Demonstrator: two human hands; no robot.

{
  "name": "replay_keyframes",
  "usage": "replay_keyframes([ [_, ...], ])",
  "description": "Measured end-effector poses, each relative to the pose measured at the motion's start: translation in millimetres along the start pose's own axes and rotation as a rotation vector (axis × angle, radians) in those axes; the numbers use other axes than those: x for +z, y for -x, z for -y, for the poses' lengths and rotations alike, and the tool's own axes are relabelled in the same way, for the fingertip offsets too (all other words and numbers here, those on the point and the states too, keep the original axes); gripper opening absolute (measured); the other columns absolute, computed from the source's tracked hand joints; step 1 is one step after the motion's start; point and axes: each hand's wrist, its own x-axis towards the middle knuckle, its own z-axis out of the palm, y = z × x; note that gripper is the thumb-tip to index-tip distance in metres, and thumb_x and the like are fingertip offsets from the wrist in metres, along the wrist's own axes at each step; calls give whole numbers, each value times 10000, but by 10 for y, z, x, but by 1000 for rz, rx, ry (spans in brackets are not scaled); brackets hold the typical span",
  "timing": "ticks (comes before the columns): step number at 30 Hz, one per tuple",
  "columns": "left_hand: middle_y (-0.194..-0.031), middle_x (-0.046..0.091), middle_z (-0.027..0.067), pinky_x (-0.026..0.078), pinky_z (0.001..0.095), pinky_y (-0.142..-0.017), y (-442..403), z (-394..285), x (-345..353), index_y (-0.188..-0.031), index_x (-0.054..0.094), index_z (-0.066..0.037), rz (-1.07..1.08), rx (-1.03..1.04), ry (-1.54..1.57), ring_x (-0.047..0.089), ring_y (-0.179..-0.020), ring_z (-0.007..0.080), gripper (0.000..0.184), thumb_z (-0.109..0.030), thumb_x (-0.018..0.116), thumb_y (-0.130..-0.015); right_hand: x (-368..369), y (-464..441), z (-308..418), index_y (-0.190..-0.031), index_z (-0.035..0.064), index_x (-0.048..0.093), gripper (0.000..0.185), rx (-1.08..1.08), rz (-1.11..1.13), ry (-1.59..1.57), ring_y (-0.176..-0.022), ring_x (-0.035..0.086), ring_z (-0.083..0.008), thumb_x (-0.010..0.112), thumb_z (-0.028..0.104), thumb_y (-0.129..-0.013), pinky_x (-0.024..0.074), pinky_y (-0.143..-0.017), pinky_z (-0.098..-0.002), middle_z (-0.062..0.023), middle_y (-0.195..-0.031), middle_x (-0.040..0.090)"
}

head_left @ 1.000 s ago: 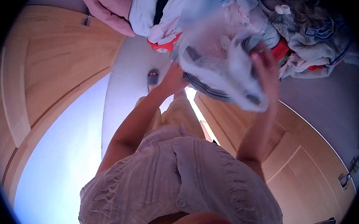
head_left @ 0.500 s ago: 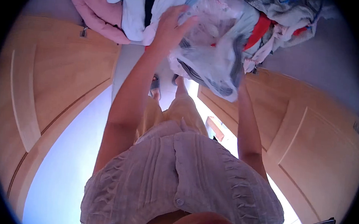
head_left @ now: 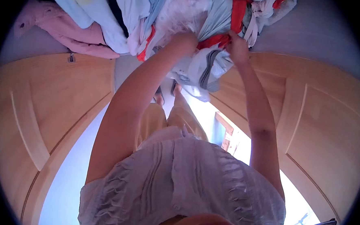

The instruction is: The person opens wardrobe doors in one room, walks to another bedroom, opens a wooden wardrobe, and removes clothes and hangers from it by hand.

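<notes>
In the head view, my left hand [head_left: 185, 43] is bent over the front of a heap of clothes, its fingers smeared and partly hidden. My right hand [head_left: 238, 49] is closed at the end of a red cloth strip [head_left: 214, 41] that stretches between both hands. Below the hands hangs a whitish, thin item with dark stripes [head_left: 209, 67]; whether it is fabric or plastic I cannot make out. Behind my left hand lies a white, crinkled see-through item [head_left: 181, 10]. A grey-green cloth [head_left: 217, 16] is beside it.
A pink garment [head_left: 78, 34] and white garments [head_left: 95, 14] are heaped to the left on a grey shelf [head_left: 314, 42]. Wooden cabinet doors stand open on the left [head_left: 71, 90] and the right [head_left: 266, 88]. My feet are on the floor below.
My left hand has come down from a spread pose onto the clothes. My right hand, hidden before, now shows at the red cloth. The striped whitish item has dropped and folded; the view has shifted.
</notes>
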Motion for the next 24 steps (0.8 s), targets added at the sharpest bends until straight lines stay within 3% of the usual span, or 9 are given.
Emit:
replay_keyframes([
  [1, -1108, 626, 236, 502, 464, -856, 21, 13, 94, -1140, 601, 23, 1, -1, -8, 625, -1008, 385, 537, -273, 742, -715, -6, -72, 1, -1033, -29, 580, 283, 2, -5, -6, -750, 664, -354, 607, 2, -753, 536, -685, -446, -198, -838, 667],
  [3, -1108, 610, 259, 494, 459, -876, 58, 60, 267, -1192, 489, 83, -52, -12, 49, 621, -991, 413, 617, -261, 722, -737, -51, -226, -10, -996, -20, 584, 189, 432, -134, -802, -698, 671, -271, 566, -52, -811, 546, -641, -393, -126, -819, 661],
  [4, -1060, 624, 271, 488, 458, -886, 48, 79, 339, -1217, 395, 104, -73, 72, 29, 629, -973, 399, 667, -283, 693, -764, -157, -321, -19, -967, -17, 592, 125, 397, -116, -896, -731, 664, -174, 494, 29, -905, 560, -680, -375, -78, -823, 653],
  [7, -975, 633, 273, 503, 467, -808, 197, 88, 262, -1028, 564, 77, -148, -34, 357, 625, -942, 411, 416, -274, 623, -813, -421, -701, -249, -956, -3, 606, 234, 571, -127, -1252, -771, 669, -195, 437, 158, -951, 556, -727, -375, -89, -817, 655],
  [8, -975, 633, 273, 503, 467, -808, 214, 99, 272, -1028, 564, 77, -145, -41, 354, 625, -942, 411, 416, -274, 623, -813, -498, -857, -480, -956, -3, 606, 234, 572, -122, -1258, -771, 669, -195, 437, 158, -951, 556, -727, -375, -89, -817, 655],
  [11, -988, 644, 256, 505, 469, -822, 253, 115, 336, -1106, 529, 74, -149, -131, 342, 634, -948, 390, 510, -318, 633, -799, -780, -1178, -680, -952, 15, 616, 330, 333, 107, -2083, -869, 659, -216, 389, 254, -966, 536, -788, -353, -108, -847, 655],
  [13, -996, 652, 245, 506, 470, -831, 276, 85, 345, -1159, 506, 72, -152, -183, 333, 640, -952, 376, 575, -348, 639, -789, -866, -1182, -314, -956, 6, 620, 339, 548, -75, -1399, -942, 640, -226, 428, 285, -962, 513, -849, -348, -128, -954, 658],
  [18, -969, 666, 213, 509, 469, -775, 307, -160, 407, -969, 660, -12, 24, -206, 201, 639, -908, 393, 492, -465, 619, -785, -585, -1094, -118, -1253, 27, 546, 644, -23, -190, -261, -1084, 586, -290, 635, 508, -833, 432, -953, -352, -164, -1186, 609],
  [24, -942, 679, 179, 508, 442, -795, 181, 19, 1221, -951, 703, -81, -26, -122, 339, 652, -909, 342, 481, -469, 720, -667, -576, -1877, -304, -1133, 33, 616, 585, 112, 87, -384, -994, 586, -229, 655, 524, -815, 444, -879, -356, -108, -1085, 630],
])
